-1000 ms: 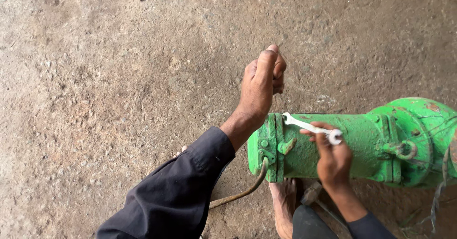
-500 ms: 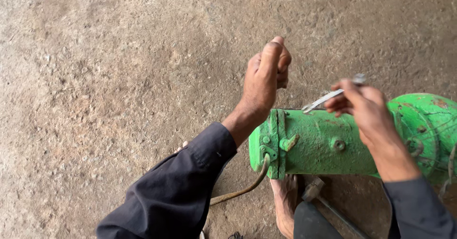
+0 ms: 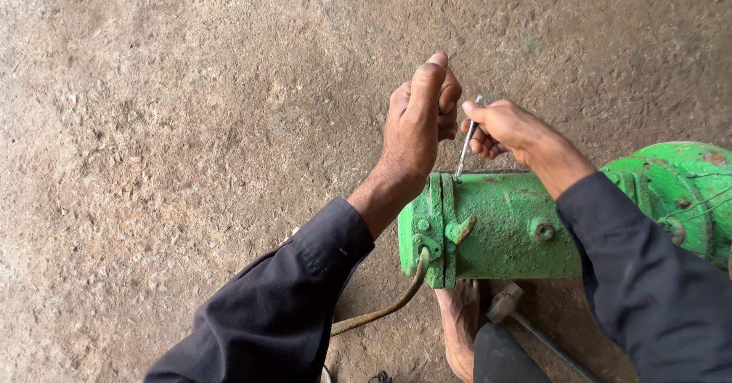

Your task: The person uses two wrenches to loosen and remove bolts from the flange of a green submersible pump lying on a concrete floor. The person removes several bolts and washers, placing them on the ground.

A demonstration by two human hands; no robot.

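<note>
A green cast-metal machine housing (image 3: 503,227) lies on its side on the rough ground. My right hand (image 3: 507,131) grips a small silver spanner (image 3: 467,145), whose lower end touches the housing's far top edge near the flange. My left hand (image 3: 415,120) is raised just left of the spanner, fingers curled together beyond the housing's end; whether it holds anything is hidden. Both arms wear dark sleeves.
A rusty bent pipe (image 3: 381,307) comes out of the housing's end flange. My bare foot (image 3: 460,326) rests under the housing, next to a hammer (image 3: 507,307) lying on the ground. Rough concrete floor (image 3: 191,124) surrounds everything.
My right hand has carried the spanner from the top middle of the housing leftward to its far edge by the flange, tipping it upright. My left hand stayed near the housing's end.
</note>
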